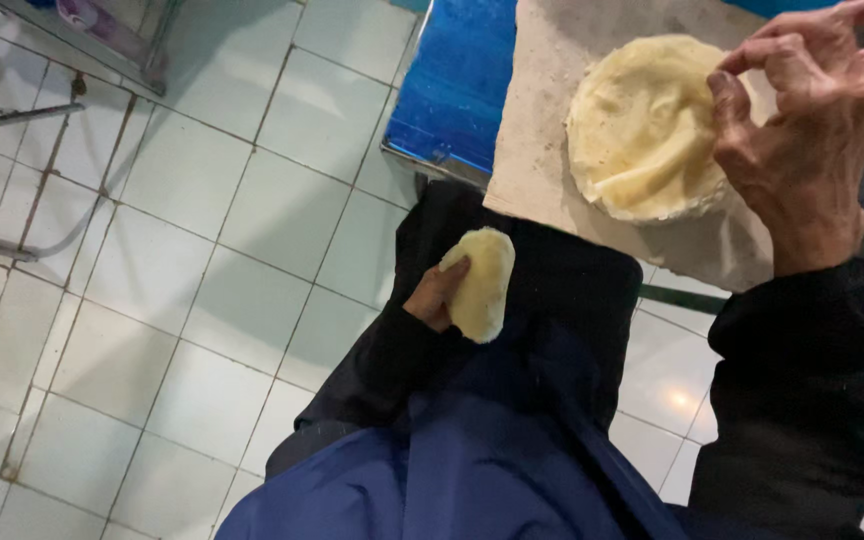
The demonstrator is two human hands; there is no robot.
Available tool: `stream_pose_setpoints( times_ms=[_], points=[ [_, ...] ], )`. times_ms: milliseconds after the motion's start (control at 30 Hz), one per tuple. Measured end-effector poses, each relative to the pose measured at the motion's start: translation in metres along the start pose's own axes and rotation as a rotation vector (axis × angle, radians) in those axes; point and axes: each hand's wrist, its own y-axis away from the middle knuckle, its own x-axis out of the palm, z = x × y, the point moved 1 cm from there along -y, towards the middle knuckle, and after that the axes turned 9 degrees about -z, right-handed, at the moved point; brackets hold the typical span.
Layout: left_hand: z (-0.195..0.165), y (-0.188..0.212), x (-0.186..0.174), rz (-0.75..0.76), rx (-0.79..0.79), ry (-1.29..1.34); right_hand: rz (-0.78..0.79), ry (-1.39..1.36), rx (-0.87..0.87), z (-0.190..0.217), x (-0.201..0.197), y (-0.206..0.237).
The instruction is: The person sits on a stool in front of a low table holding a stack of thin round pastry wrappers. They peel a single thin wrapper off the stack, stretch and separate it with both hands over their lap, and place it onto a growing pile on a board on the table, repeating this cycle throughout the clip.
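Left hand (435, 297) gripped a pale folded piece of dough (481, 283) low over the person's dark lap, fingers closed around it. Right hand (814, 120) hovered half-curled, holding nothing, just over the stack of round flatbreads (642, 125) lying on a grey cloth (542, 110) atop the blue table (457, 85).

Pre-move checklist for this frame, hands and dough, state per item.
1. Left hand holding the folded dough piece: ok, fingers wrap its lower edge.
2. Right hand free: ok, fingers curled above the flat dough round, nothing visibly gripped.
3. Flat dough round fully on the grey board: ok, inside its edges.
4. Board seated on the blue table: not ok, near edge overhangs.
5. Round's surface smooth: not ok, a fold shows near its lower part.
6. Right fingertips touching the round: cannot tell.
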Motion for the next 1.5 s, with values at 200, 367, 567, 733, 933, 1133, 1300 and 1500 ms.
stream_pose_setpoints(
  times_ms=[200,367,567,733,933,1133,1300,1500],
  points=[
    [0.0,0.003,0.003,-0.081,-0.02,-0.029,0.034,-0.445,0.281,0.008,-0.011,-0.019],
    [-0.001,0.0,0.002,0.001,-0.031,0.023,0.148,-0.488,0.276,0.009,-0.018,-0.039],
    [0.0,0.002,0.001,0.021,0.016,0.022,0.307,-0.373,0.277,0.012,-0.03,-0.046],
    [-0.002,0.006,0.003,-0.019,0.023,0.001,0.212,-0.729,0.458,0.021,-0.049,-0.053],
    [-0.002,0.005,0.003,-0.006,0.006,-0.004,0.317,-0.792,0.837,0.021,-0.04,-0.048],
    [0.001,0.006,0.0,-0.039,-0.003,-0.019,0.485,-0.561,0.644,0.013,-0.032,-0.041],
    [0.003,0.01,0.002,-0.07,-0.005,-0.132,0.36,-0.386,0.344,0.029,-0.054,-0.043],
    [-0.017,0.047,-0.012,0.083,0.19,-0.601,0.241,-0.721,0.565,0.05,-0.108,-0.02]
  ],
)
